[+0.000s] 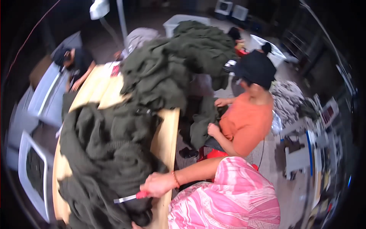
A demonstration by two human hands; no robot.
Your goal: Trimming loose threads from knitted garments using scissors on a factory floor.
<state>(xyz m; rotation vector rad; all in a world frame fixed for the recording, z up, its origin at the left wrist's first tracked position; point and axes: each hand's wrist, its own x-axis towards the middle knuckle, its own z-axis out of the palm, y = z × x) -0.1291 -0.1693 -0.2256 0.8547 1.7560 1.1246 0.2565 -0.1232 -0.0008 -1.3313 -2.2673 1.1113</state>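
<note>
My right hand [157, 184], with a beaded band on its wrist, is closed around a small tool with a red handle [142, 195]. Its narrow silver blade [125, 199] points left over a heap of dark green knit fabric [103, 149]. At the bottom edge only the fingertips of my left hand [135, 226] show, beside the same fabric; its grip is out of sight. The heap spreads over a pale wooden table [166, 128] and hangs past its edges.
More green knitwear [160, 65] is piled farther along the table. A co-worker in an orange shirt [248, 118] sits to the right, handling green fabric [206, 122]. Another person [78, 63] leans in at the far left. White bins [45, 183] stand left; greyish fabric [288, 99] lies at right.
</note>
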